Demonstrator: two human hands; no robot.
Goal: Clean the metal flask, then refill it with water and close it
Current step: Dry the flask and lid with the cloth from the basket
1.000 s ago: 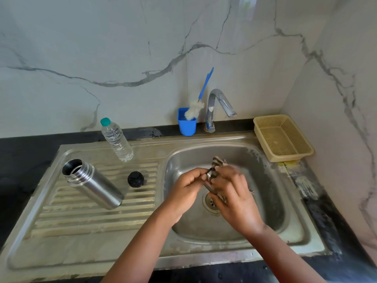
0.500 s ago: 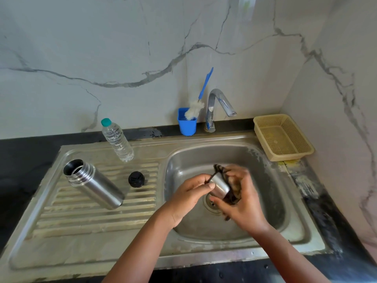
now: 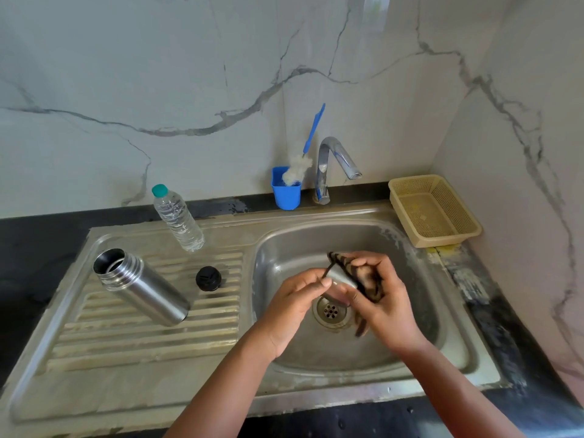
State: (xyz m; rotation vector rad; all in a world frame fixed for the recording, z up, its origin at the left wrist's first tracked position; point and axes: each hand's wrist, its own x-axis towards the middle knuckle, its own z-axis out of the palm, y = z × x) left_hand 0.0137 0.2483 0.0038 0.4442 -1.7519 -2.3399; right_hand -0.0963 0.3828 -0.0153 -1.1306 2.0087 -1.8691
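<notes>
A stainless steel sink unit point(image 3: 164, 393) is set into a black countertop point(image 3: 28, 245) in a corner formed by two white, grey-veined marble walls point(image 3: 126, 74); the steel is dulled with pale streaks and residue, and the counter to the right is blotched with white marks. On the ribbed drainboard point(image 3: 142, 339) at the left the metal flask point(image 3: 140, 287) is seen standing uncapped, its open mouth towards the camera; its black stopper point(image 3: 208, 278) lies just beside it on the ribs, and a clear plastic water bottle point(image 3: 177, 218) with a teal top is placed behind, near the wall. A blue cup point(image 3: 286, 192) holding a blue-handled bottle brush point(image 3: 305, 153) is set beside the chrome tap point(image 3: 331, 167) at the back edge; a beige plastic basket point(image 3: 434, 211) rests on the counter at the right corner. Over the basin point(image 3: 410, 311), above the drain point(image 3: 330, 311), a small metal flask cap point(image 3: 339, 276) is pinched by the curled fingers of the left hand point(image 3: 295, 300); a dark striped cloth point(image 3: 368, 281) is gripped in the right hand point(image 3: 384, 300) and pressed against the cap.
</notes>
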